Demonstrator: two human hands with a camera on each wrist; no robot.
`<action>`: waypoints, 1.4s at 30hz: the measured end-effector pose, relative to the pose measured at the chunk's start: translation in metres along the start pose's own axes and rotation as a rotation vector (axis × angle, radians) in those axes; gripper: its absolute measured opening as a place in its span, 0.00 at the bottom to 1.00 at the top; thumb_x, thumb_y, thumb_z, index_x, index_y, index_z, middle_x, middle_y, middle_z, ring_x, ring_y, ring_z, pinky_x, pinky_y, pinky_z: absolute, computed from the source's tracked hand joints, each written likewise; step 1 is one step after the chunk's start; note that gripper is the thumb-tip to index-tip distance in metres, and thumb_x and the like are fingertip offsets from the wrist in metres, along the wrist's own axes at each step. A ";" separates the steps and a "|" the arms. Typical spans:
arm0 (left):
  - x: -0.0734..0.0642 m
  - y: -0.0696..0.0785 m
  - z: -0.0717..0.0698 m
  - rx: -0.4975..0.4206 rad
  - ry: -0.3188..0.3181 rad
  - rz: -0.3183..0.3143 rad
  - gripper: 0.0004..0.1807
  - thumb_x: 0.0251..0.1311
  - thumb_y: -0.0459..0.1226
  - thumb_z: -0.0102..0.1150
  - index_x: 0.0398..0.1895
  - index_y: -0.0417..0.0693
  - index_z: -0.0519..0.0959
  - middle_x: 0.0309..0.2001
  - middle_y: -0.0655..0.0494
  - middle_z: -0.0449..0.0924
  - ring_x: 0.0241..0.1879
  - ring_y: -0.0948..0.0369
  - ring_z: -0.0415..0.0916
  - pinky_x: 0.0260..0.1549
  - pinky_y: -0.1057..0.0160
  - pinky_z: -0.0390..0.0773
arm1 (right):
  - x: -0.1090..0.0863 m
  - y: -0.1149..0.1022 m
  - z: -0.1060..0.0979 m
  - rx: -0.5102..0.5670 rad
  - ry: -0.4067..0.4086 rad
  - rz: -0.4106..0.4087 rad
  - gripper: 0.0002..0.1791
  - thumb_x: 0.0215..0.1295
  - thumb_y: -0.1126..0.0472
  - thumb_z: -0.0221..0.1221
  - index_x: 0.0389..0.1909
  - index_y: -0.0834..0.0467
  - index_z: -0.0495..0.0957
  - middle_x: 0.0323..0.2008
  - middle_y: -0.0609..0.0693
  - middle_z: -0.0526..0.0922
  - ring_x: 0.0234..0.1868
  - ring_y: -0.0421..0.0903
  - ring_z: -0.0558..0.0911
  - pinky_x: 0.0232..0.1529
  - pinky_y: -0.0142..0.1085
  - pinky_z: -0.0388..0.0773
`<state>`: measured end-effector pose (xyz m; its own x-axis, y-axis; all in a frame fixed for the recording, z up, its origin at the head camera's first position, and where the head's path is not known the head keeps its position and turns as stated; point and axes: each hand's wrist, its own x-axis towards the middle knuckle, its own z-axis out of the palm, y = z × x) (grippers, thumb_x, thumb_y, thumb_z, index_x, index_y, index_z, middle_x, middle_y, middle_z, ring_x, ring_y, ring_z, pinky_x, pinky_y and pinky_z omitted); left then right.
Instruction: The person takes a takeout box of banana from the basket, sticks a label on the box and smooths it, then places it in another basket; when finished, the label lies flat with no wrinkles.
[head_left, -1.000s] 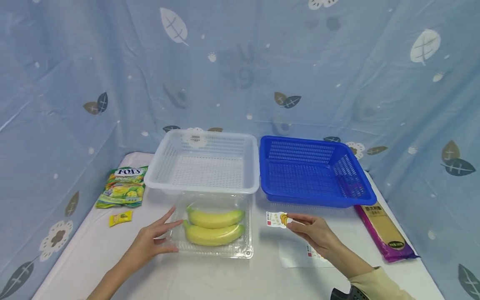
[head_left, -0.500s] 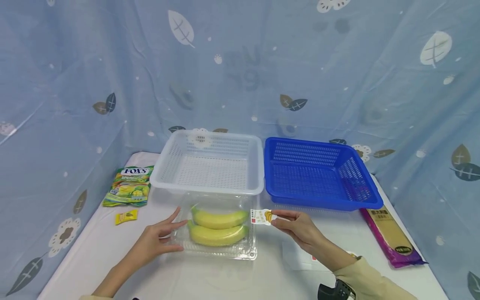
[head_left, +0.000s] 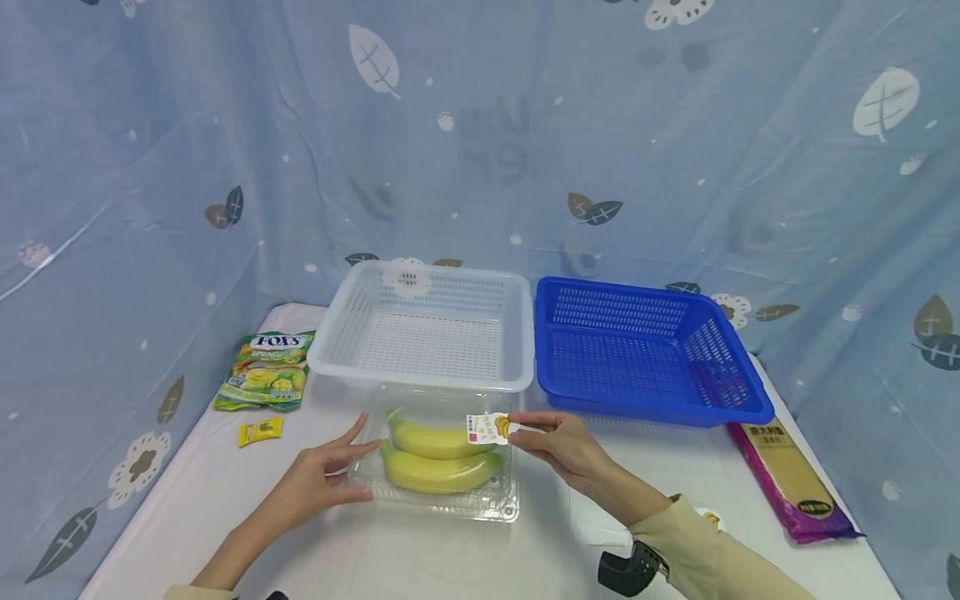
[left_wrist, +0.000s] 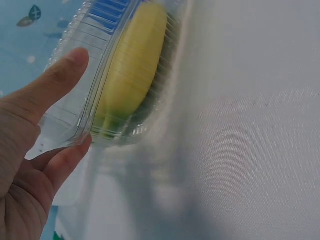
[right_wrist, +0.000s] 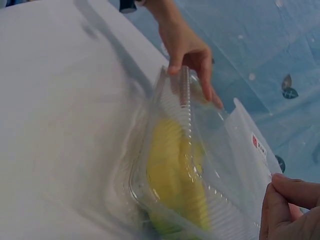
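Note:
A clear plastic fruit box (head_left: 480, 504) with a closed lid lies on the white table and contains two bananas (head_left: 442, 472). My left hand (head_left: 318, 479) holds the box by its left side, the thumb and fingers spread along the edge; the left wrist view has the thumb (left_wrist: 62, 75) against the clear plastic. Between thumb and fingers, my right hand (head_left: 566, 450) pinches the right end of a small white label (head_left: 486, 428) printed with bananas. The label is over the right part of the lid; whether it touches the lid, I cannot tell.
Behind the box stand a white basket (head_left: 420, 379) and a blue basket (head_left: 645, 408). A green candy bag (head_left: 266, 371) and a small yellow packet (head_left: 260, 431) lie left, a purple-edged pasta pack (head_left: 795, 483) right. A pale sheet (head_left: 596, 521) lies partly under the right forearm.
My right hand has carried the label leftward, from beside the box to over its lid. The left hand has stayed at the box's left side. The head view has shifted slightly.

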<state>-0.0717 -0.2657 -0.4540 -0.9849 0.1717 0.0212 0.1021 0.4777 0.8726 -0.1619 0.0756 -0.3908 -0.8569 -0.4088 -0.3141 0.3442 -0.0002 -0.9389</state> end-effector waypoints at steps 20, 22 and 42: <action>0.000 -0.001 -0.001 -0.001 -0.015 0.038 0.37 0.44 0.42 0.75 0.60 0.40 0.75 0.73 0.42 0.51 0.63 0.38 0.61 0.47 0.57 0.78 | 0.028 0.003 0.033 -0.150 -0.199 0.013 0.20 0.58 0.71 0.62 0.51 0.76 0.75 0.44 0.58 0.83 0.39 0.42 0.81 0.47 0.37 0.80; 0.000 -0.002 -0.001 0.004 -0.013 0.038 0.36 0.44 0.42 0.75 0.60 0.40 0.75 0.73 0.42 0.51 0.63 0.37 0.61 0.47 0.57 0.78 | 0.034 0.002 0.032 -0.173 -0.244 0.001 0.20 0.59 0.71 0.61 0.52 0.76 0.74 0.43 0.57 0.84 0.39 0.42 0.82 0.48 0.38 0.80; -0.002 0.001 -0.001 -0.048 -0.024 0.052 0.36 0.45 0.39 0.74 0.61 0.40 0.75 0.73 0.40 0.48 0.63 0.36 0.61 0.47 0.57 0.78 | 0.103 -0.019 0.016 -0.534 -0.761 -0.090 0.18 0.58 0.73 0.62 0.51 0.68 0.79 0.43 0.52 0.86 0.40 0.39 0.81 0.45 0.30 0.78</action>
<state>-0.0696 -0.2663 -0.4532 -0.9747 0.2164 0.0555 0.1453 0.4255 0.8932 -0.2508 0.0189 -0.4034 -0.3245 -0.9156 -0.2375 -0.0947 0.2812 -0.9550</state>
